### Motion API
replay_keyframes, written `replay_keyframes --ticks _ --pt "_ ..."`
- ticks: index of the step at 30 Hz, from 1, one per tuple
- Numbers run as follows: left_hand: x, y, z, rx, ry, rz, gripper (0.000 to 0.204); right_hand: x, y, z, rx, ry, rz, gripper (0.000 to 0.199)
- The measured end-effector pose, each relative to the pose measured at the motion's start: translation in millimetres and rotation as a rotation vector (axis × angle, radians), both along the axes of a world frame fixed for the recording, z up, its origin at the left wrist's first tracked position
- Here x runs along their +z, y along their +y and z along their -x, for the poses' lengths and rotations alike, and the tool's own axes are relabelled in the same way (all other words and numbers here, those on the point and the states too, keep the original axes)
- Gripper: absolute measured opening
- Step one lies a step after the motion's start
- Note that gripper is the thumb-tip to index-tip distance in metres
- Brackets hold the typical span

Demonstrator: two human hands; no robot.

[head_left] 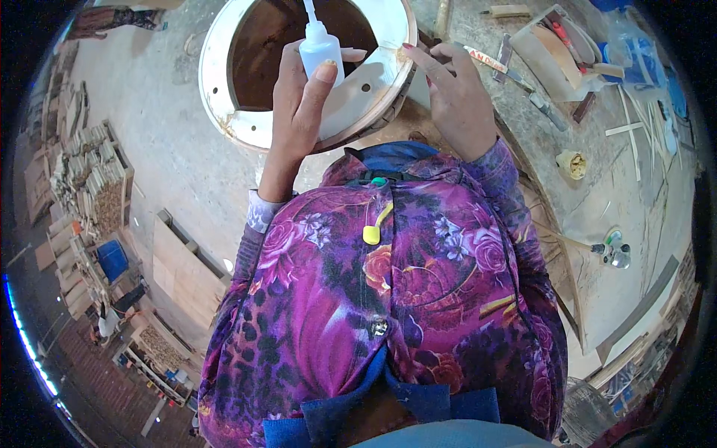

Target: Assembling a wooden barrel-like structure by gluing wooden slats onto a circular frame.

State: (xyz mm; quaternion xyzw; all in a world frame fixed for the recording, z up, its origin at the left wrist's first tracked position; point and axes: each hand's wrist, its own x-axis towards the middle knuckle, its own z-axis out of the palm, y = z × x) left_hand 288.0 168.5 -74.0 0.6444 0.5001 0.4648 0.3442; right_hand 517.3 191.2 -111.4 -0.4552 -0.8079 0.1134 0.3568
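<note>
My left hand [295, 112] is closed around a small white squeeze bottle [323, 56] with a thin nozzle pointing up and away from me. The bottle is above a round wooden piece with a white ring-shaped top [250, 128], a large round opening and several small dark holes. On the right side of that ring, my right hand [461, 97] has its index fingertip at the rim, beside a brownish patch. Its fingers are apart and I see nothing held in them. Inside the opening, the surface is brown.
To the right lie a marked white-and-red stick [485, 60], a chisel-like tool [549, 112], an open bin [556, 52] with tools, and a small yellowish cup [572, 164]. Wood strips [635, 128] are scattered farther right. Stacked wood pieces [97, 179] and a blue container [113, 260] stand at left.
</note>
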Motion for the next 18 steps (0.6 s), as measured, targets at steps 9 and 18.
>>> replay_keyframes --ticks 9,18 --pt "0.2 1.5 0.4 -0.015 0.002 -0.013 0.043 -2.0 -10.9 -2.4 -0.013 0.002 0.035 0.055" --pt "-4.4 2.8 1.6 0.009 -0.019 -0.006 0.046 7.6 -9.7 -1.4 -0.053 -0.04 -0.008 0.059"
